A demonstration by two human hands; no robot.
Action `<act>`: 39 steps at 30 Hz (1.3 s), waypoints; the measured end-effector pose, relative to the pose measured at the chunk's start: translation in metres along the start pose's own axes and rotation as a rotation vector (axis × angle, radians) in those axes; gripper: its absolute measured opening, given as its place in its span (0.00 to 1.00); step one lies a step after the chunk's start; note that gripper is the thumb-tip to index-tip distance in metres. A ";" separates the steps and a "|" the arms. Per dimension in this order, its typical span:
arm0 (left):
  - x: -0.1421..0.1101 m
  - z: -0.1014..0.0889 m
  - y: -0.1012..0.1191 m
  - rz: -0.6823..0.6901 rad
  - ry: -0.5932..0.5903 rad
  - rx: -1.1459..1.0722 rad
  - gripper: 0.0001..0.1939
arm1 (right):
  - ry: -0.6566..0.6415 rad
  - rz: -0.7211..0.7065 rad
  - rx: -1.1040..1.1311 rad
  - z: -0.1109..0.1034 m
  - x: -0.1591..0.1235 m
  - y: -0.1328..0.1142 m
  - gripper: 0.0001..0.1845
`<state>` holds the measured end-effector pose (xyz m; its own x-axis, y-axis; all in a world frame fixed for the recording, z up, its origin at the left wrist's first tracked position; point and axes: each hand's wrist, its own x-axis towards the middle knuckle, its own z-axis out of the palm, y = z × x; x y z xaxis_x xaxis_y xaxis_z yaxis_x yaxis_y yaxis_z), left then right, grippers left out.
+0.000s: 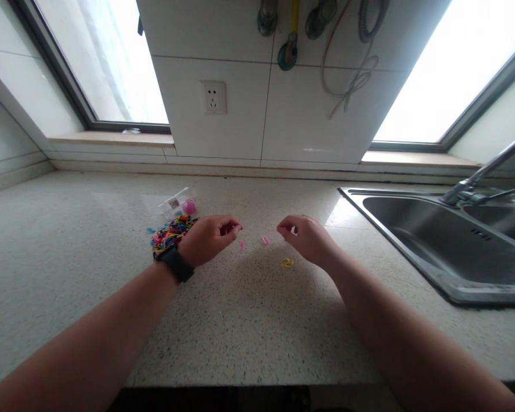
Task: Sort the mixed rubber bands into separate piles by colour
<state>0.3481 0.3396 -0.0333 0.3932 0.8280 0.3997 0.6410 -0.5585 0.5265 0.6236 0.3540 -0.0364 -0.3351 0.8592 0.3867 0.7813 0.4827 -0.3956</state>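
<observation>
A pale pink elastic band (265, 240) lies on the speckled surface (240, 320), between the two hands. Just left of it is a small bright pink piece (242, 245), near the left fingertips; nearer and to the right, yellow loops (287, 262) lie below the right hand. The left hand (212, 237) is curled, thumb and forefinger drawn close in a pinch; the right hand (306, 236) is bent in a similar pinch. Whether either has hold of anything is too small to tell. A black watch (177, 263) circles the left wrist. Just left of the left hand, partly behind it, sits a multicoloured pile of bands (170, 233), with a pink round object (189, 206) and a clear plastic bag (171, 200) on its far side. To the right is a steel sink (412, 240) with a faucet (459, 191); a socket (214, 97) is on the far wall.
</observation>
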 end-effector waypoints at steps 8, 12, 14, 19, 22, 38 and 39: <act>-0.001 -0.019 -0.006 0.033 0.014 0.173 0.11 | 0.268 0.214 0.303 -0.013 0.005 0.017 0.23; -0.004 -0.044 -0.011 0.009 0.112 0.269 0.13 | 0.279 0.199 0.317 -0.011 0.005 0.018 0.24; -0.005 -0.056 -0.016 -0.009 0.170 0.312 0.15 | 0.262 0.199 0.310 -0.010 0.004 0.017 0.25; -0.006 -0.071 -0.033 -0.045 0.135 0.366 0.15 | 0.242 0.212 0.306 -0.010 0.002 0.013 0.24; -0.005 -0.072 -0.046 0.009 -0.001 0.386 0.14 | 0.239 0.209 0.303 -0.011 0.002 0.012 0.24; -0.006 -0.065 -0.068 -0.082 -0.183 0.458 0.11 | 0.204 0.150 0.247 -0.010 0.002 0.012 0.22; -0.007 -0.065 -0.068 -0.094 -0.177 0.442 0.10 | 0.202 0.147 0.245 -0.010 0.002 0.012 0.22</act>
<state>0.2589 0.3686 -0.0225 0.4017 0.8911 0.2114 0.8828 -0.4381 0.1695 0.6375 0.3602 -0.0321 -0.0987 0.8834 0.4580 0.6556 0.4040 -0.6379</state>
